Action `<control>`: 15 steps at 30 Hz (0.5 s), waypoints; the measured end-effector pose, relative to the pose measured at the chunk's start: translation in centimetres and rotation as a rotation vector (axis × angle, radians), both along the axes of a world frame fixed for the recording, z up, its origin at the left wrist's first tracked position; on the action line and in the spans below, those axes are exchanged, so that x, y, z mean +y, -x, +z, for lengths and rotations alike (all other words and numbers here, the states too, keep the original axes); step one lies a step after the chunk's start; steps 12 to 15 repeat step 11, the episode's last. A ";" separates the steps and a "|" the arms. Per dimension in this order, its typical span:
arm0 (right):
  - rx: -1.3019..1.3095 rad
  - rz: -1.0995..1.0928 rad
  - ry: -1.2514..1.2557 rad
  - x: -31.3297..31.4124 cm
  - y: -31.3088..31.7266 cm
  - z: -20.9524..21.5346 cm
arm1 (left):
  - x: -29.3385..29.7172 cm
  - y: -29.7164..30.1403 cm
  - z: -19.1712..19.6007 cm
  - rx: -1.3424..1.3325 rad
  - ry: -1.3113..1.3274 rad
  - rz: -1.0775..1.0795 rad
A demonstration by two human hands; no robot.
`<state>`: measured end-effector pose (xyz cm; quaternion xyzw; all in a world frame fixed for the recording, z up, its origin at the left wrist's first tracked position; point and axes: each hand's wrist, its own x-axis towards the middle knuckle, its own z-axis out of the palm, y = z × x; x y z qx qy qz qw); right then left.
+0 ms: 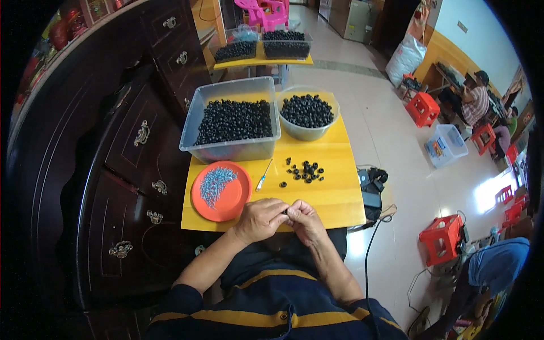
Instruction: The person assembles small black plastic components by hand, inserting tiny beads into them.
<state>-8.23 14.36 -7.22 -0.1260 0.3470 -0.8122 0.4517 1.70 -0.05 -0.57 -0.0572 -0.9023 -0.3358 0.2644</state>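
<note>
At the near edge of the yellow table (334, 207), my left hand (258, 220) and my right hand (306, 223) meet, fingers pinched round a small black part (285, 212). Fingertips cover most of that part. To the left of them lies a round red plate (242, 187) holding a heap of small silvery screws (214, 185). A screwdriver (262, 180) with a blue and white handle rests between the plate and a loose scatter of black round parts (309, 170).
A big clear bin (226, 150) and a clear round tub (303, 134), both filled with black parts, stand at the table's far side. Dark drawers (130, 170) flank the left. A black cable (369, 266) hangs at the right. People sit by red stools (424, 109).
</note>
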 end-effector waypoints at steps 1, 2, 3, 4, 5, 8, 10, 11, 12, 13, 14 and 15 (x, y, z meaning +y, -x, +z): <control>0.016 0.008 0.005 0.1 0.1 -0.2 | 0.0 0.1 -0.4 0.010 -0.007 0.008; 0.002 -0.010 0.039 0.2 0.0 -0.1 | 0.2 0.2 -0.5 0.013 -0.052 0.002; -0.013 -0.028 0.072 0.2 0.0 0.1 | 0.2 0.3 -0.5 0.021 -0.051 0.010; -0.001 -0.028 0.049 0.2 0.1 0.3 | 0.2 0.3 -0.4 0.018 -0.069 0.010; 0.002 -0.025 0.047 0.1 0.3 0.3 | 0.3 0.3 -0.3 0.011 -0.088 0.006; -0.006 -0.013 0.058 -0.1 0.8 -0.1 | 0.2 0.4 -0.4 0.006 -0.107 0.038; -0.013 0.015 0.053 0.0 1.0 -0.3 | -0.1 0.5 -0.4 -0.016 -0.105 0.030; -0.017 0.017 0.049 0.1 0.8 -0.4 | -0.2 0.4 -0.5 -0.044 -0.104 0.023; -0.017 0.017 0.049 0.1 0.8 -0.4 | -0.2 0.4 -0.5 -0.044 -0.104 0.023; -0.017 0.017 0.049 0.1 0.8 -0.4 | -0.2 0.4 -0.5 -0.044 -0.104 0.023; -0.017 0.017 0.049 0.1 0.8 -0.4 | -0.2 0.4 -0.5 -0.044 -0.104 0.023; -0.017 0.017 0.049 0.1 0.8 -0.4 | -0.2 0.4 -0.5 -0.044 -0.104 0.023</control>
